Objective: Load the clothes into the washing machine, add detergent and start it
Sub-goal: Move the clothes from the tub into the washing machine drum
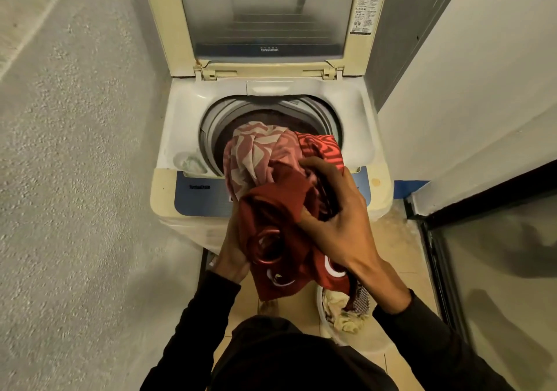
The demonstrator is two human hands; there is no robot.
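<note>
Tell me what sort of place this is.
Probably a narrow home laundry corner: a top-loading washing machine with its lid raised, a basket of clothes on the tiled floor, and plain walls close on both sides.

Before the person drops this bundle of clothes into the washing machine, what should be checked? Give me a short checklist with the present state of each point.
1. Lid raised and clear of the opening: ok.
2. Drum opening free to take the bundle: ok; something dark already lies inside, but how full the drum is cannot be told.
3. Bundle of clothes held firmly: ok; the right hand grips it from above and the left hand holds it from below.
4. Bundle fully over the opening: not ok; the dark red part hangs in front of the control panel.
5. All clothes picked up: not ok; some remain in the basket on the floor.
6. Detergent added: cannot tell.
</note>
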